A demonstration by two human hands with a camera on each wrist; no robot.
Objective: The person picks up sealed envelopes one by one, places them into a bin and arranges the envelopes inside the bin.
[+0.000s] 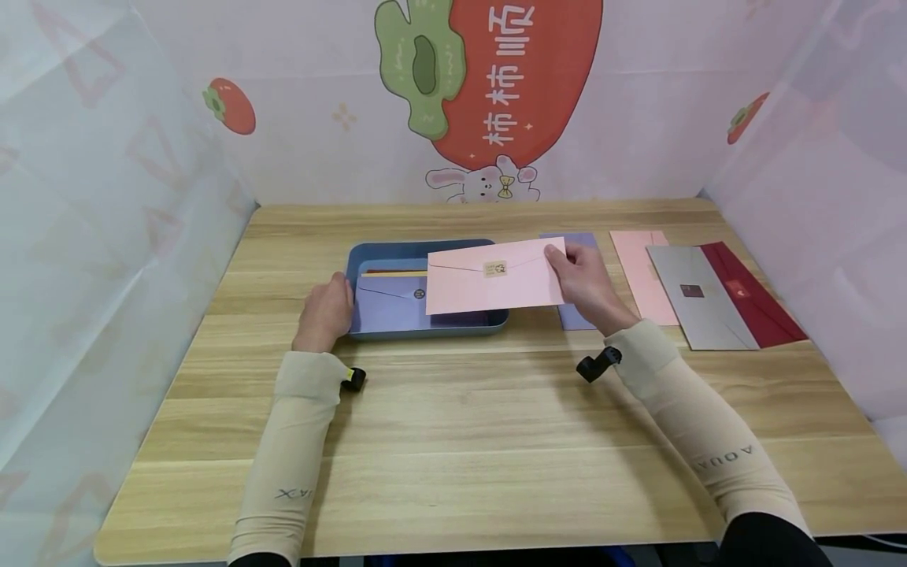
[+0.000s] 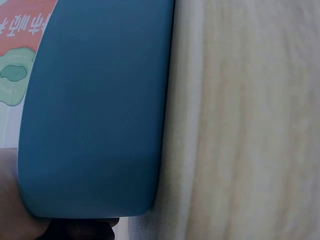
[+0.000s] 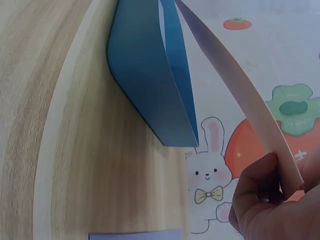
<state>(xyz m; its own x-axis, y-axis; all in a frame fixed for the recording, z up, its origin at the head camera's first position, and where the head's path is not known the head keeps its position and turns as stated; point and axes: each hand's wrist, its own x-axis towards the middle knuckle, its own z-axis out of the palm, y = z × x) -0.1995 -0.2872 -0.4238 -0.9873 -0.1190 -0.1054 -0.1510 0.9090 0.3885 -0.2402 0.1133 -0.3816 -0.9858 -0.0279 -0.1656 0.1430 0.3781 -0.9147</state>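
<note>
My right hand (image 1: 588, 285) pinches the right end of a pink envelope (image 1: 460, 287), which has a small tan sticker on its flap. In the right wrist view the envelope (image 3: 240, 90) bows slightly, held up above the tray's rim. Its far part overlaps the blue tray (image 1: 425, 334) in the head view. Lying in the tray is a lavender envelope (image 1: 383, 303) with a round seal, and yellow and red edges show behind it. At the tray's left end my left hand (image 1: 326, 313) grips the wall, with the thumb side by the rim; the fingers are partly hidden.
To the right of the tray lie a second lavender envelope (image 1: 577, 317), partly behind my right hand, and another pink envelope (image 1: 645, 276). Further right, a grey envelope (image 1: 697, 307) lies beside a dark red one (image 1: 758, 303). Printed cloth walls (image 1: 312, 157) enclose the wooden table (image 1: 460, 441).
</note>
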